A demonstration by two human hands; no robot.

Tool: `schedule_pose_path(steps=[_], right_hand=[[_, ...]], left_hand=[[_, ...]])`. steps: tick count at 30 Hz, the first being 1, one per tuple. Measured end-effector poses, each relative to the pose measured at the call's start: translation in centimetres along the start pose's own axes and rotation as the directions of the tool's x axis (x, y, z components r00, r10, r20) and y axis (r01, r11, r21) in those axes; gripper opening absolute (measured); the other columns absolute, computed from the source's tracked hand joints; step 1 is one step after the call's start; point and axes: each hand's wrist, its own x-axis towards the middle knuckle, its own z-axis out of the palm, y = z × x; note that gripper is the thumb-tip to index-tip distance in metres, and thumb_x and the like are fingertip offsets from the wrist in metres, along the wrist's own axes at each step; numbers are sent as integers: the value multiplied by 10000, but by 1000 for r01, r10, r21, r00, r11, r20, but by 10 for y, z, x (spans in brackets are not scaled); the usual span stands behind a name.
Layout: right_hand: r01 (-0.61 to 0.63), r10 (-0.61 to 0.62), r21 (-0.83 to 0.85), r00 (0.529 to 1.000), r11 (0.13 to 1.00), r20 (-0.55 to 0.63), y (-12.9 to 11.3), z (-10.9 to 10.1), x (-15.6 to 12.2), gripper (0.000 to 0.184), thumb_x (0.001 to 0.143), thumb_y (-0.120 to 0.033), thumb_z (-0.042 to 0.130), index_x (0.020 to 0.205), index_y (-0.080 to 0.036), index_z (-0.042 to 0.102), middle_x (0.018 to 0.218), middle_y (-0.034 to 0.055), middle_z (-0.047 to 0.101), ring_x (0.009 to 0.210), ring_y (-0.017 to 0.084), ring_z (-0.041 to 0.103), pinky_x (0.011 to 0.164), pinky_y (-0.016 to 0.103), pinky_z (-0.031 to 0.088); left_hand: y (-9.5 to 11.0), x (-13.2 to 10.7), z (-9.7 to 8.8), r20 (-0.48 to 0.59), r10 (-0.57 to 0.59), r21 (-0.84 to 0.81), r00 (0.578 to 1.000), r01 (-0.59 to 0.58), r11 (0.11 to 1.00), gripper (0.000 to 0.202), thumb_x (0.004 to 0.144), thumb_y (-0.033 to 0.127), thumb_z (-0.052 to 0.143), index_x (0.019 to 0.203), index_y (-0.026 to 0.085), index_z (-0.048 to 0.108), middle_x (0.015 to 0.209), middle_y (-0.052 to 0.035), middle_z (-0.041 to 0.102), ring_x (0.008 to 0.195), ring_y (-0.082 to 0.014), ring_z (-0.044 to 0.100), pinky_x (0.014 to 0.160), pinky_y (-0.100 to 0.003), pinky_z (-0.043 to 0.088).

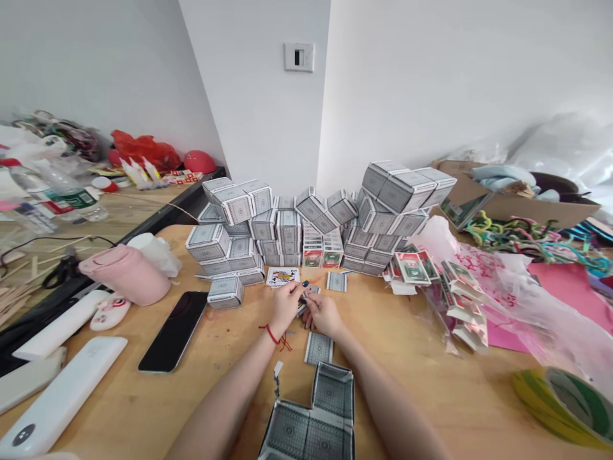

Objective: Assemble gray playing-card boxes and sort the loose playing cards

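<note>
My left hand [286, 305] and my right hand [325, 314] meet just above the table, fingertips pinched together on a small playing card [301, 310]. My fingers cover most of that card, so its exact shape cannot be made out. Behind my left hand a queen card [281, 276] lies face up. One card [336, 282] rests face down beyond my right hand, and another card [318, 349] lies face down between my forearms. Close to my body stands a joined block of card boxes [306, 427], with grey patterned backs outward.
Stacks of folded card boxes [230, 246] line the back. Card packs [412, 267] and plastic wrap [507, 287] lie right, near a tape roll [565, 402]. A phone [175, 332], a pink cup [129, 275] and a white power bank [67, 396] occupy the left.
</note>
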Motion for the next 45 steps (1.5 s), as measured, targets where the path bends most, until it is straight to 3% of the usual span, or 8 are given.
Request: schedule_pose_path(steps=[4, 10, 13, 17, 26, 33, 40, 45], right_hand=[[5, -5, 76, 1000, 997, 1, 1, 1, -1, 252, 776, -449, 406, 715, -208, 452, 446, -42, 543, 291, 106, 489, 274, 186, 342], [-16, 32, 335, 999, 942, -42, -5, -7, 6, 339, 739, -519, 440, 742, -180, 434, 546, 1, 620, 346, 106, 535, 325, 194, 395], [-5, 43, 443, 996, 897, -74, -6, -13, 8, 330, 715, -495, 497, 736, -170, 442, 593, 32, 642, 401, 119, 572, 368, 209, 432], [-20, 39, 431, 999, 902, -36, -6, -16, 8, 338, 695, -491, 529, 698, -157, 479, 568, 45, 637, 419, 127, 580, 397, 219, 451], [-64, 86, 176, 990, 982, -116, -12, -9, 2, 553, 750, -630, 294, 445, -182, 405, 299, 0, 467, 212, 78, 368, 245, 181, 232], [-47, 37, -41, 975, 998, -221, -12, -8, 0, 594, 776, -613, 260, 385, -184, 386, 258, -13, 389, 231, 69, 349, 287, 188, 248], [75, -13, 218, 962, 973, -274, -15, -18, 6, 366, 706, -499, 513, 860, -168, 537, 487, -50, 516, 313, 78, 416, 293, 191, 326], [52, 21, 310, 973, 949, -228, -12, -23, 8, 333, 677, -483, 559, 738, -160, 504, 474, -39, 517, 319, 75, 429, 305, 193, 358]], left_hand=[[2, 2, -2, -29, -87, -208, 996, 79, 975, 360, 744, 433, 453, 704, 124, 633, 683, -52, 644, 660, -156, 565, 626, -250, 410], [5, 5, -9, 225, -182, -602, 957, 283, 747, 565, 751, 575, 333, 893, 98, 601, 781, -106, 638, 683, -173, 578, 617, -279, 427], [5, 5, -7, 215, -127, -508, 968, 222, 832, 415, 724, 488, 463, 859, 118, 594, 795, -76, 625, 698, -161, 558, 626, -268, 419], [4, 2, -3, 81, -11, -154, 997, 24, 988, 297, 740, 415, 467, 696, 137, 560, 668, -15, 567, 642, -126, 487, 611, -237, 381], [2, -6, -1, 5, 125, 246, 992, -122, 962, 341, 807, 368, 344, 558, 156, 440, 520, 15, 455, 515, -98, 403, 502, -214, 290], [-1, -5, -1, 2, 127, 225, 992, -124, 966, 380, 793, 373, 371, 487, 151, 398, 459, 33, 383, 469, -77, 345, 468, -212, 247], [-1, 1, -6, 86, 38, 41, 996, -42, 998, 416, 755, 431, 438, 453, 148, 398, 437, 38, 368, 445, -68, 331, 445, -205, 252], [3, 0, -8, 24, -51, -140, 998, 54, 989, 395, 774, 451, 380, 511, 161, 431, 446, 29, 418, 435, -88, 385, 446, -213, 299]])
